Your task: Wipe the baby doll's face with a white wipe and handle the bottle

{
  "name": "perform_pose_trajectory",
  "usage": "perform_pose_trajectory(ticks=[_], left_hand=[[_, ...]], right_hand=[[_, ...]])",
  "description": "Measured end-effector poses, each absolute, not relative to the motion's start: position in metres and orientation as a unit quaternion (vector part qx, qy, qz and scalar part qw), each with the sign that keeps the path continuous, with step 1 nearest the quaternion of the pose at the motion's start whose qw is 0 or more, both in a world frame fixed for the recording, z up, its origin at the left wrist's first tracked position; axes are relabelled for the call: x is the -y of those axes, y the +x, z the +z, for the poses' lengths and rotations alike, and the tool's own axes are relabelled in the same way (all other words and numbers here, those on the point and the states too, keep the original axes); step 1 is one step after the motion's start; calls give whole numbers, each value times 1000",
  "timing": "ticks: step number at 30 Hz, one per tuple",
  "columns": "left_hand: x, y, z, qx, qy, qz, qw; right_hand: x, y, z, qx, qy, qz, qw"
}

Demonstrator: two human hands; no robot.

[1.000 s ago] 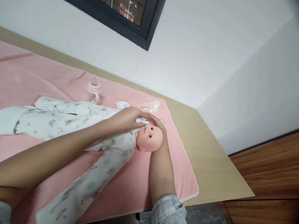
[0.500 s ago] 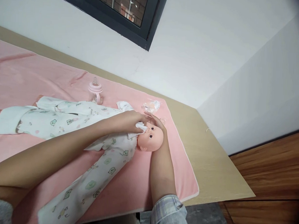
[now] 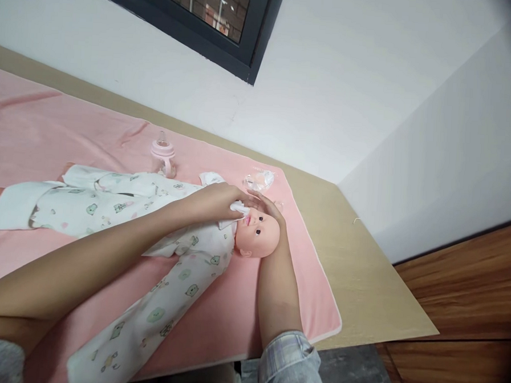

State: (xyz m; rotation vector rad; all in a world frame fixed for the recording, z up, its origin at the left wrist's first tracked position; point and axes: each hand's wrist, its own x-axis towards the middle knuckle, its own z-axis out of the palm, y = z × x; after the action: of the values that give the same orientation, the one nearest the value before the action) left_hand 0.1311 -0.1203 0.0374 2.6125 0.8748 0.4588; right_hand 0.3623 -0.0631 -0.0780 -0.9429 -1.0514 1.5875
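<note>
A baby doll in white printed clothes lies on its back on a pink blanket, its head toward the right. My left hand reaches across the doll's chest and pinches a crumpled white wipe or tissue close to its mouth and cheek. Round the far side of the head, my right hand is cupped against it, with the wrist along the crown. Part of the right fingers is hidden behind the doll's head and my left hand.
Behind the doll's body stands a pink-lidded baby bottle with a handle. A clear plastic wrapper lies beyond the head. The wooden tabletop extends past the blanket on the right, and a white wall with a dark-framed window rises behind.
My left hand has drawn slightly back toward the doll's chest with the wipe, so the doll's pink mouth now shows. My right hand keeps its place at the head.
</note>
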Motion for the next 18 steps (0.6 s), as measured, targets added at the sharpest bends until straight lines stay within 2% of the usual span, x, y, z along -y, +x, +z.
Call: perform_pose_trajectory(ticks=[8, 18], left_hand=[[119, 135, 32, -336, 912, 188, 141], [118, 136, 30, -320, 907, 219, 162]], right_hand=[[62, 366, -78, 425, -378, 672, 474], [58, 368, -84, 429, -375, 667, 480]])
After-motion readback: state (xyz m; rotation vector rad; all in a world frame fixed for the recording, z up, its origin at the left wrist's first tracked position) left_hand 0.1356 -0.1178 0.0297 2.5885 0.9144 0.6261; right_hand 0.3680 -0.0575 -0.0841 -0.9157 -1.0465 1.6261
